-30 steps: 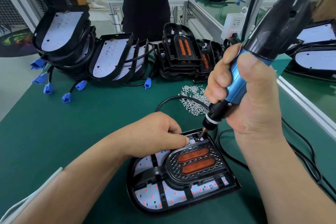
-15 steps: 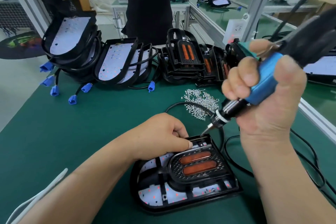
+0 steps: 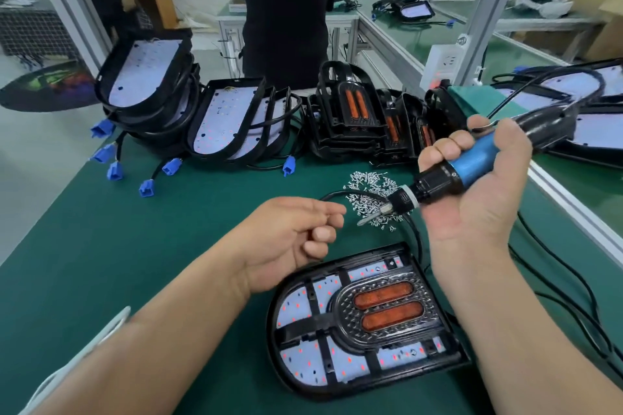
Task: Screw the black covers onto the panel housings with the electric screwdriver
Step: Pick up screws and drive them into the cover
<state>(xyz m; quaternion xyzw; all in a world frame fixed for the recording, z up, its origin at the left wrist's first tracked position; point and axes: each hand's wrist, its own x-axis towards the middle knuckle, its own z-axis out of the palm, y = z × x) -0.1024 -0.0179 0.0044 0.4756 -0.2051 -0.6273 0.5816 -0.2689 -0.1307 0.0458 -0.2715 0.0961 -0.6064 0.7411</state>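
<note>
Now the right hand [image 3: 478,189] is grasping the electric screwdriver [image 3: 438,180], fingers wrapped round its smooth blue metallic grip, with the ridged black collar and the thin steel bit [image 3: 372,216] pointing left over the screws [image 3: 367,187]. The left hand [image 3: 290,239] is hovering just left of the bit, fingers loosely curled with nothing showing in them, clear of the work.

Near and centre, the panel housing [image 3: 337,381] is lying flat on the green mat [image 3: 168,229]. It is a black tray, rounded at its left end and square at its right. Inside it a white board [image 3: 296,310] is showing, speckled with small red marks. The black cover [image 3: 340,315] is sitting on top. Its thin ribs are crossing the board, and its glossy, dimpled, arch-shaped centre is framing two oblong orange lenses [image 3: 387,308].

The screws are lying in a loose silvery heap beyond the housing, with a black cable [image 3: 416,239] curving round them. Farther off, open housings [image 3: 145,84] are leaning in stacks at the left, trailing blue plastic connectors [image 3: 146,187]. More covers [image 3: 350,111] are standing stacked at the centre. A white socket block [image 3: 441,64] is hanging on the aluminium frame, its markings too small to read.
</note>
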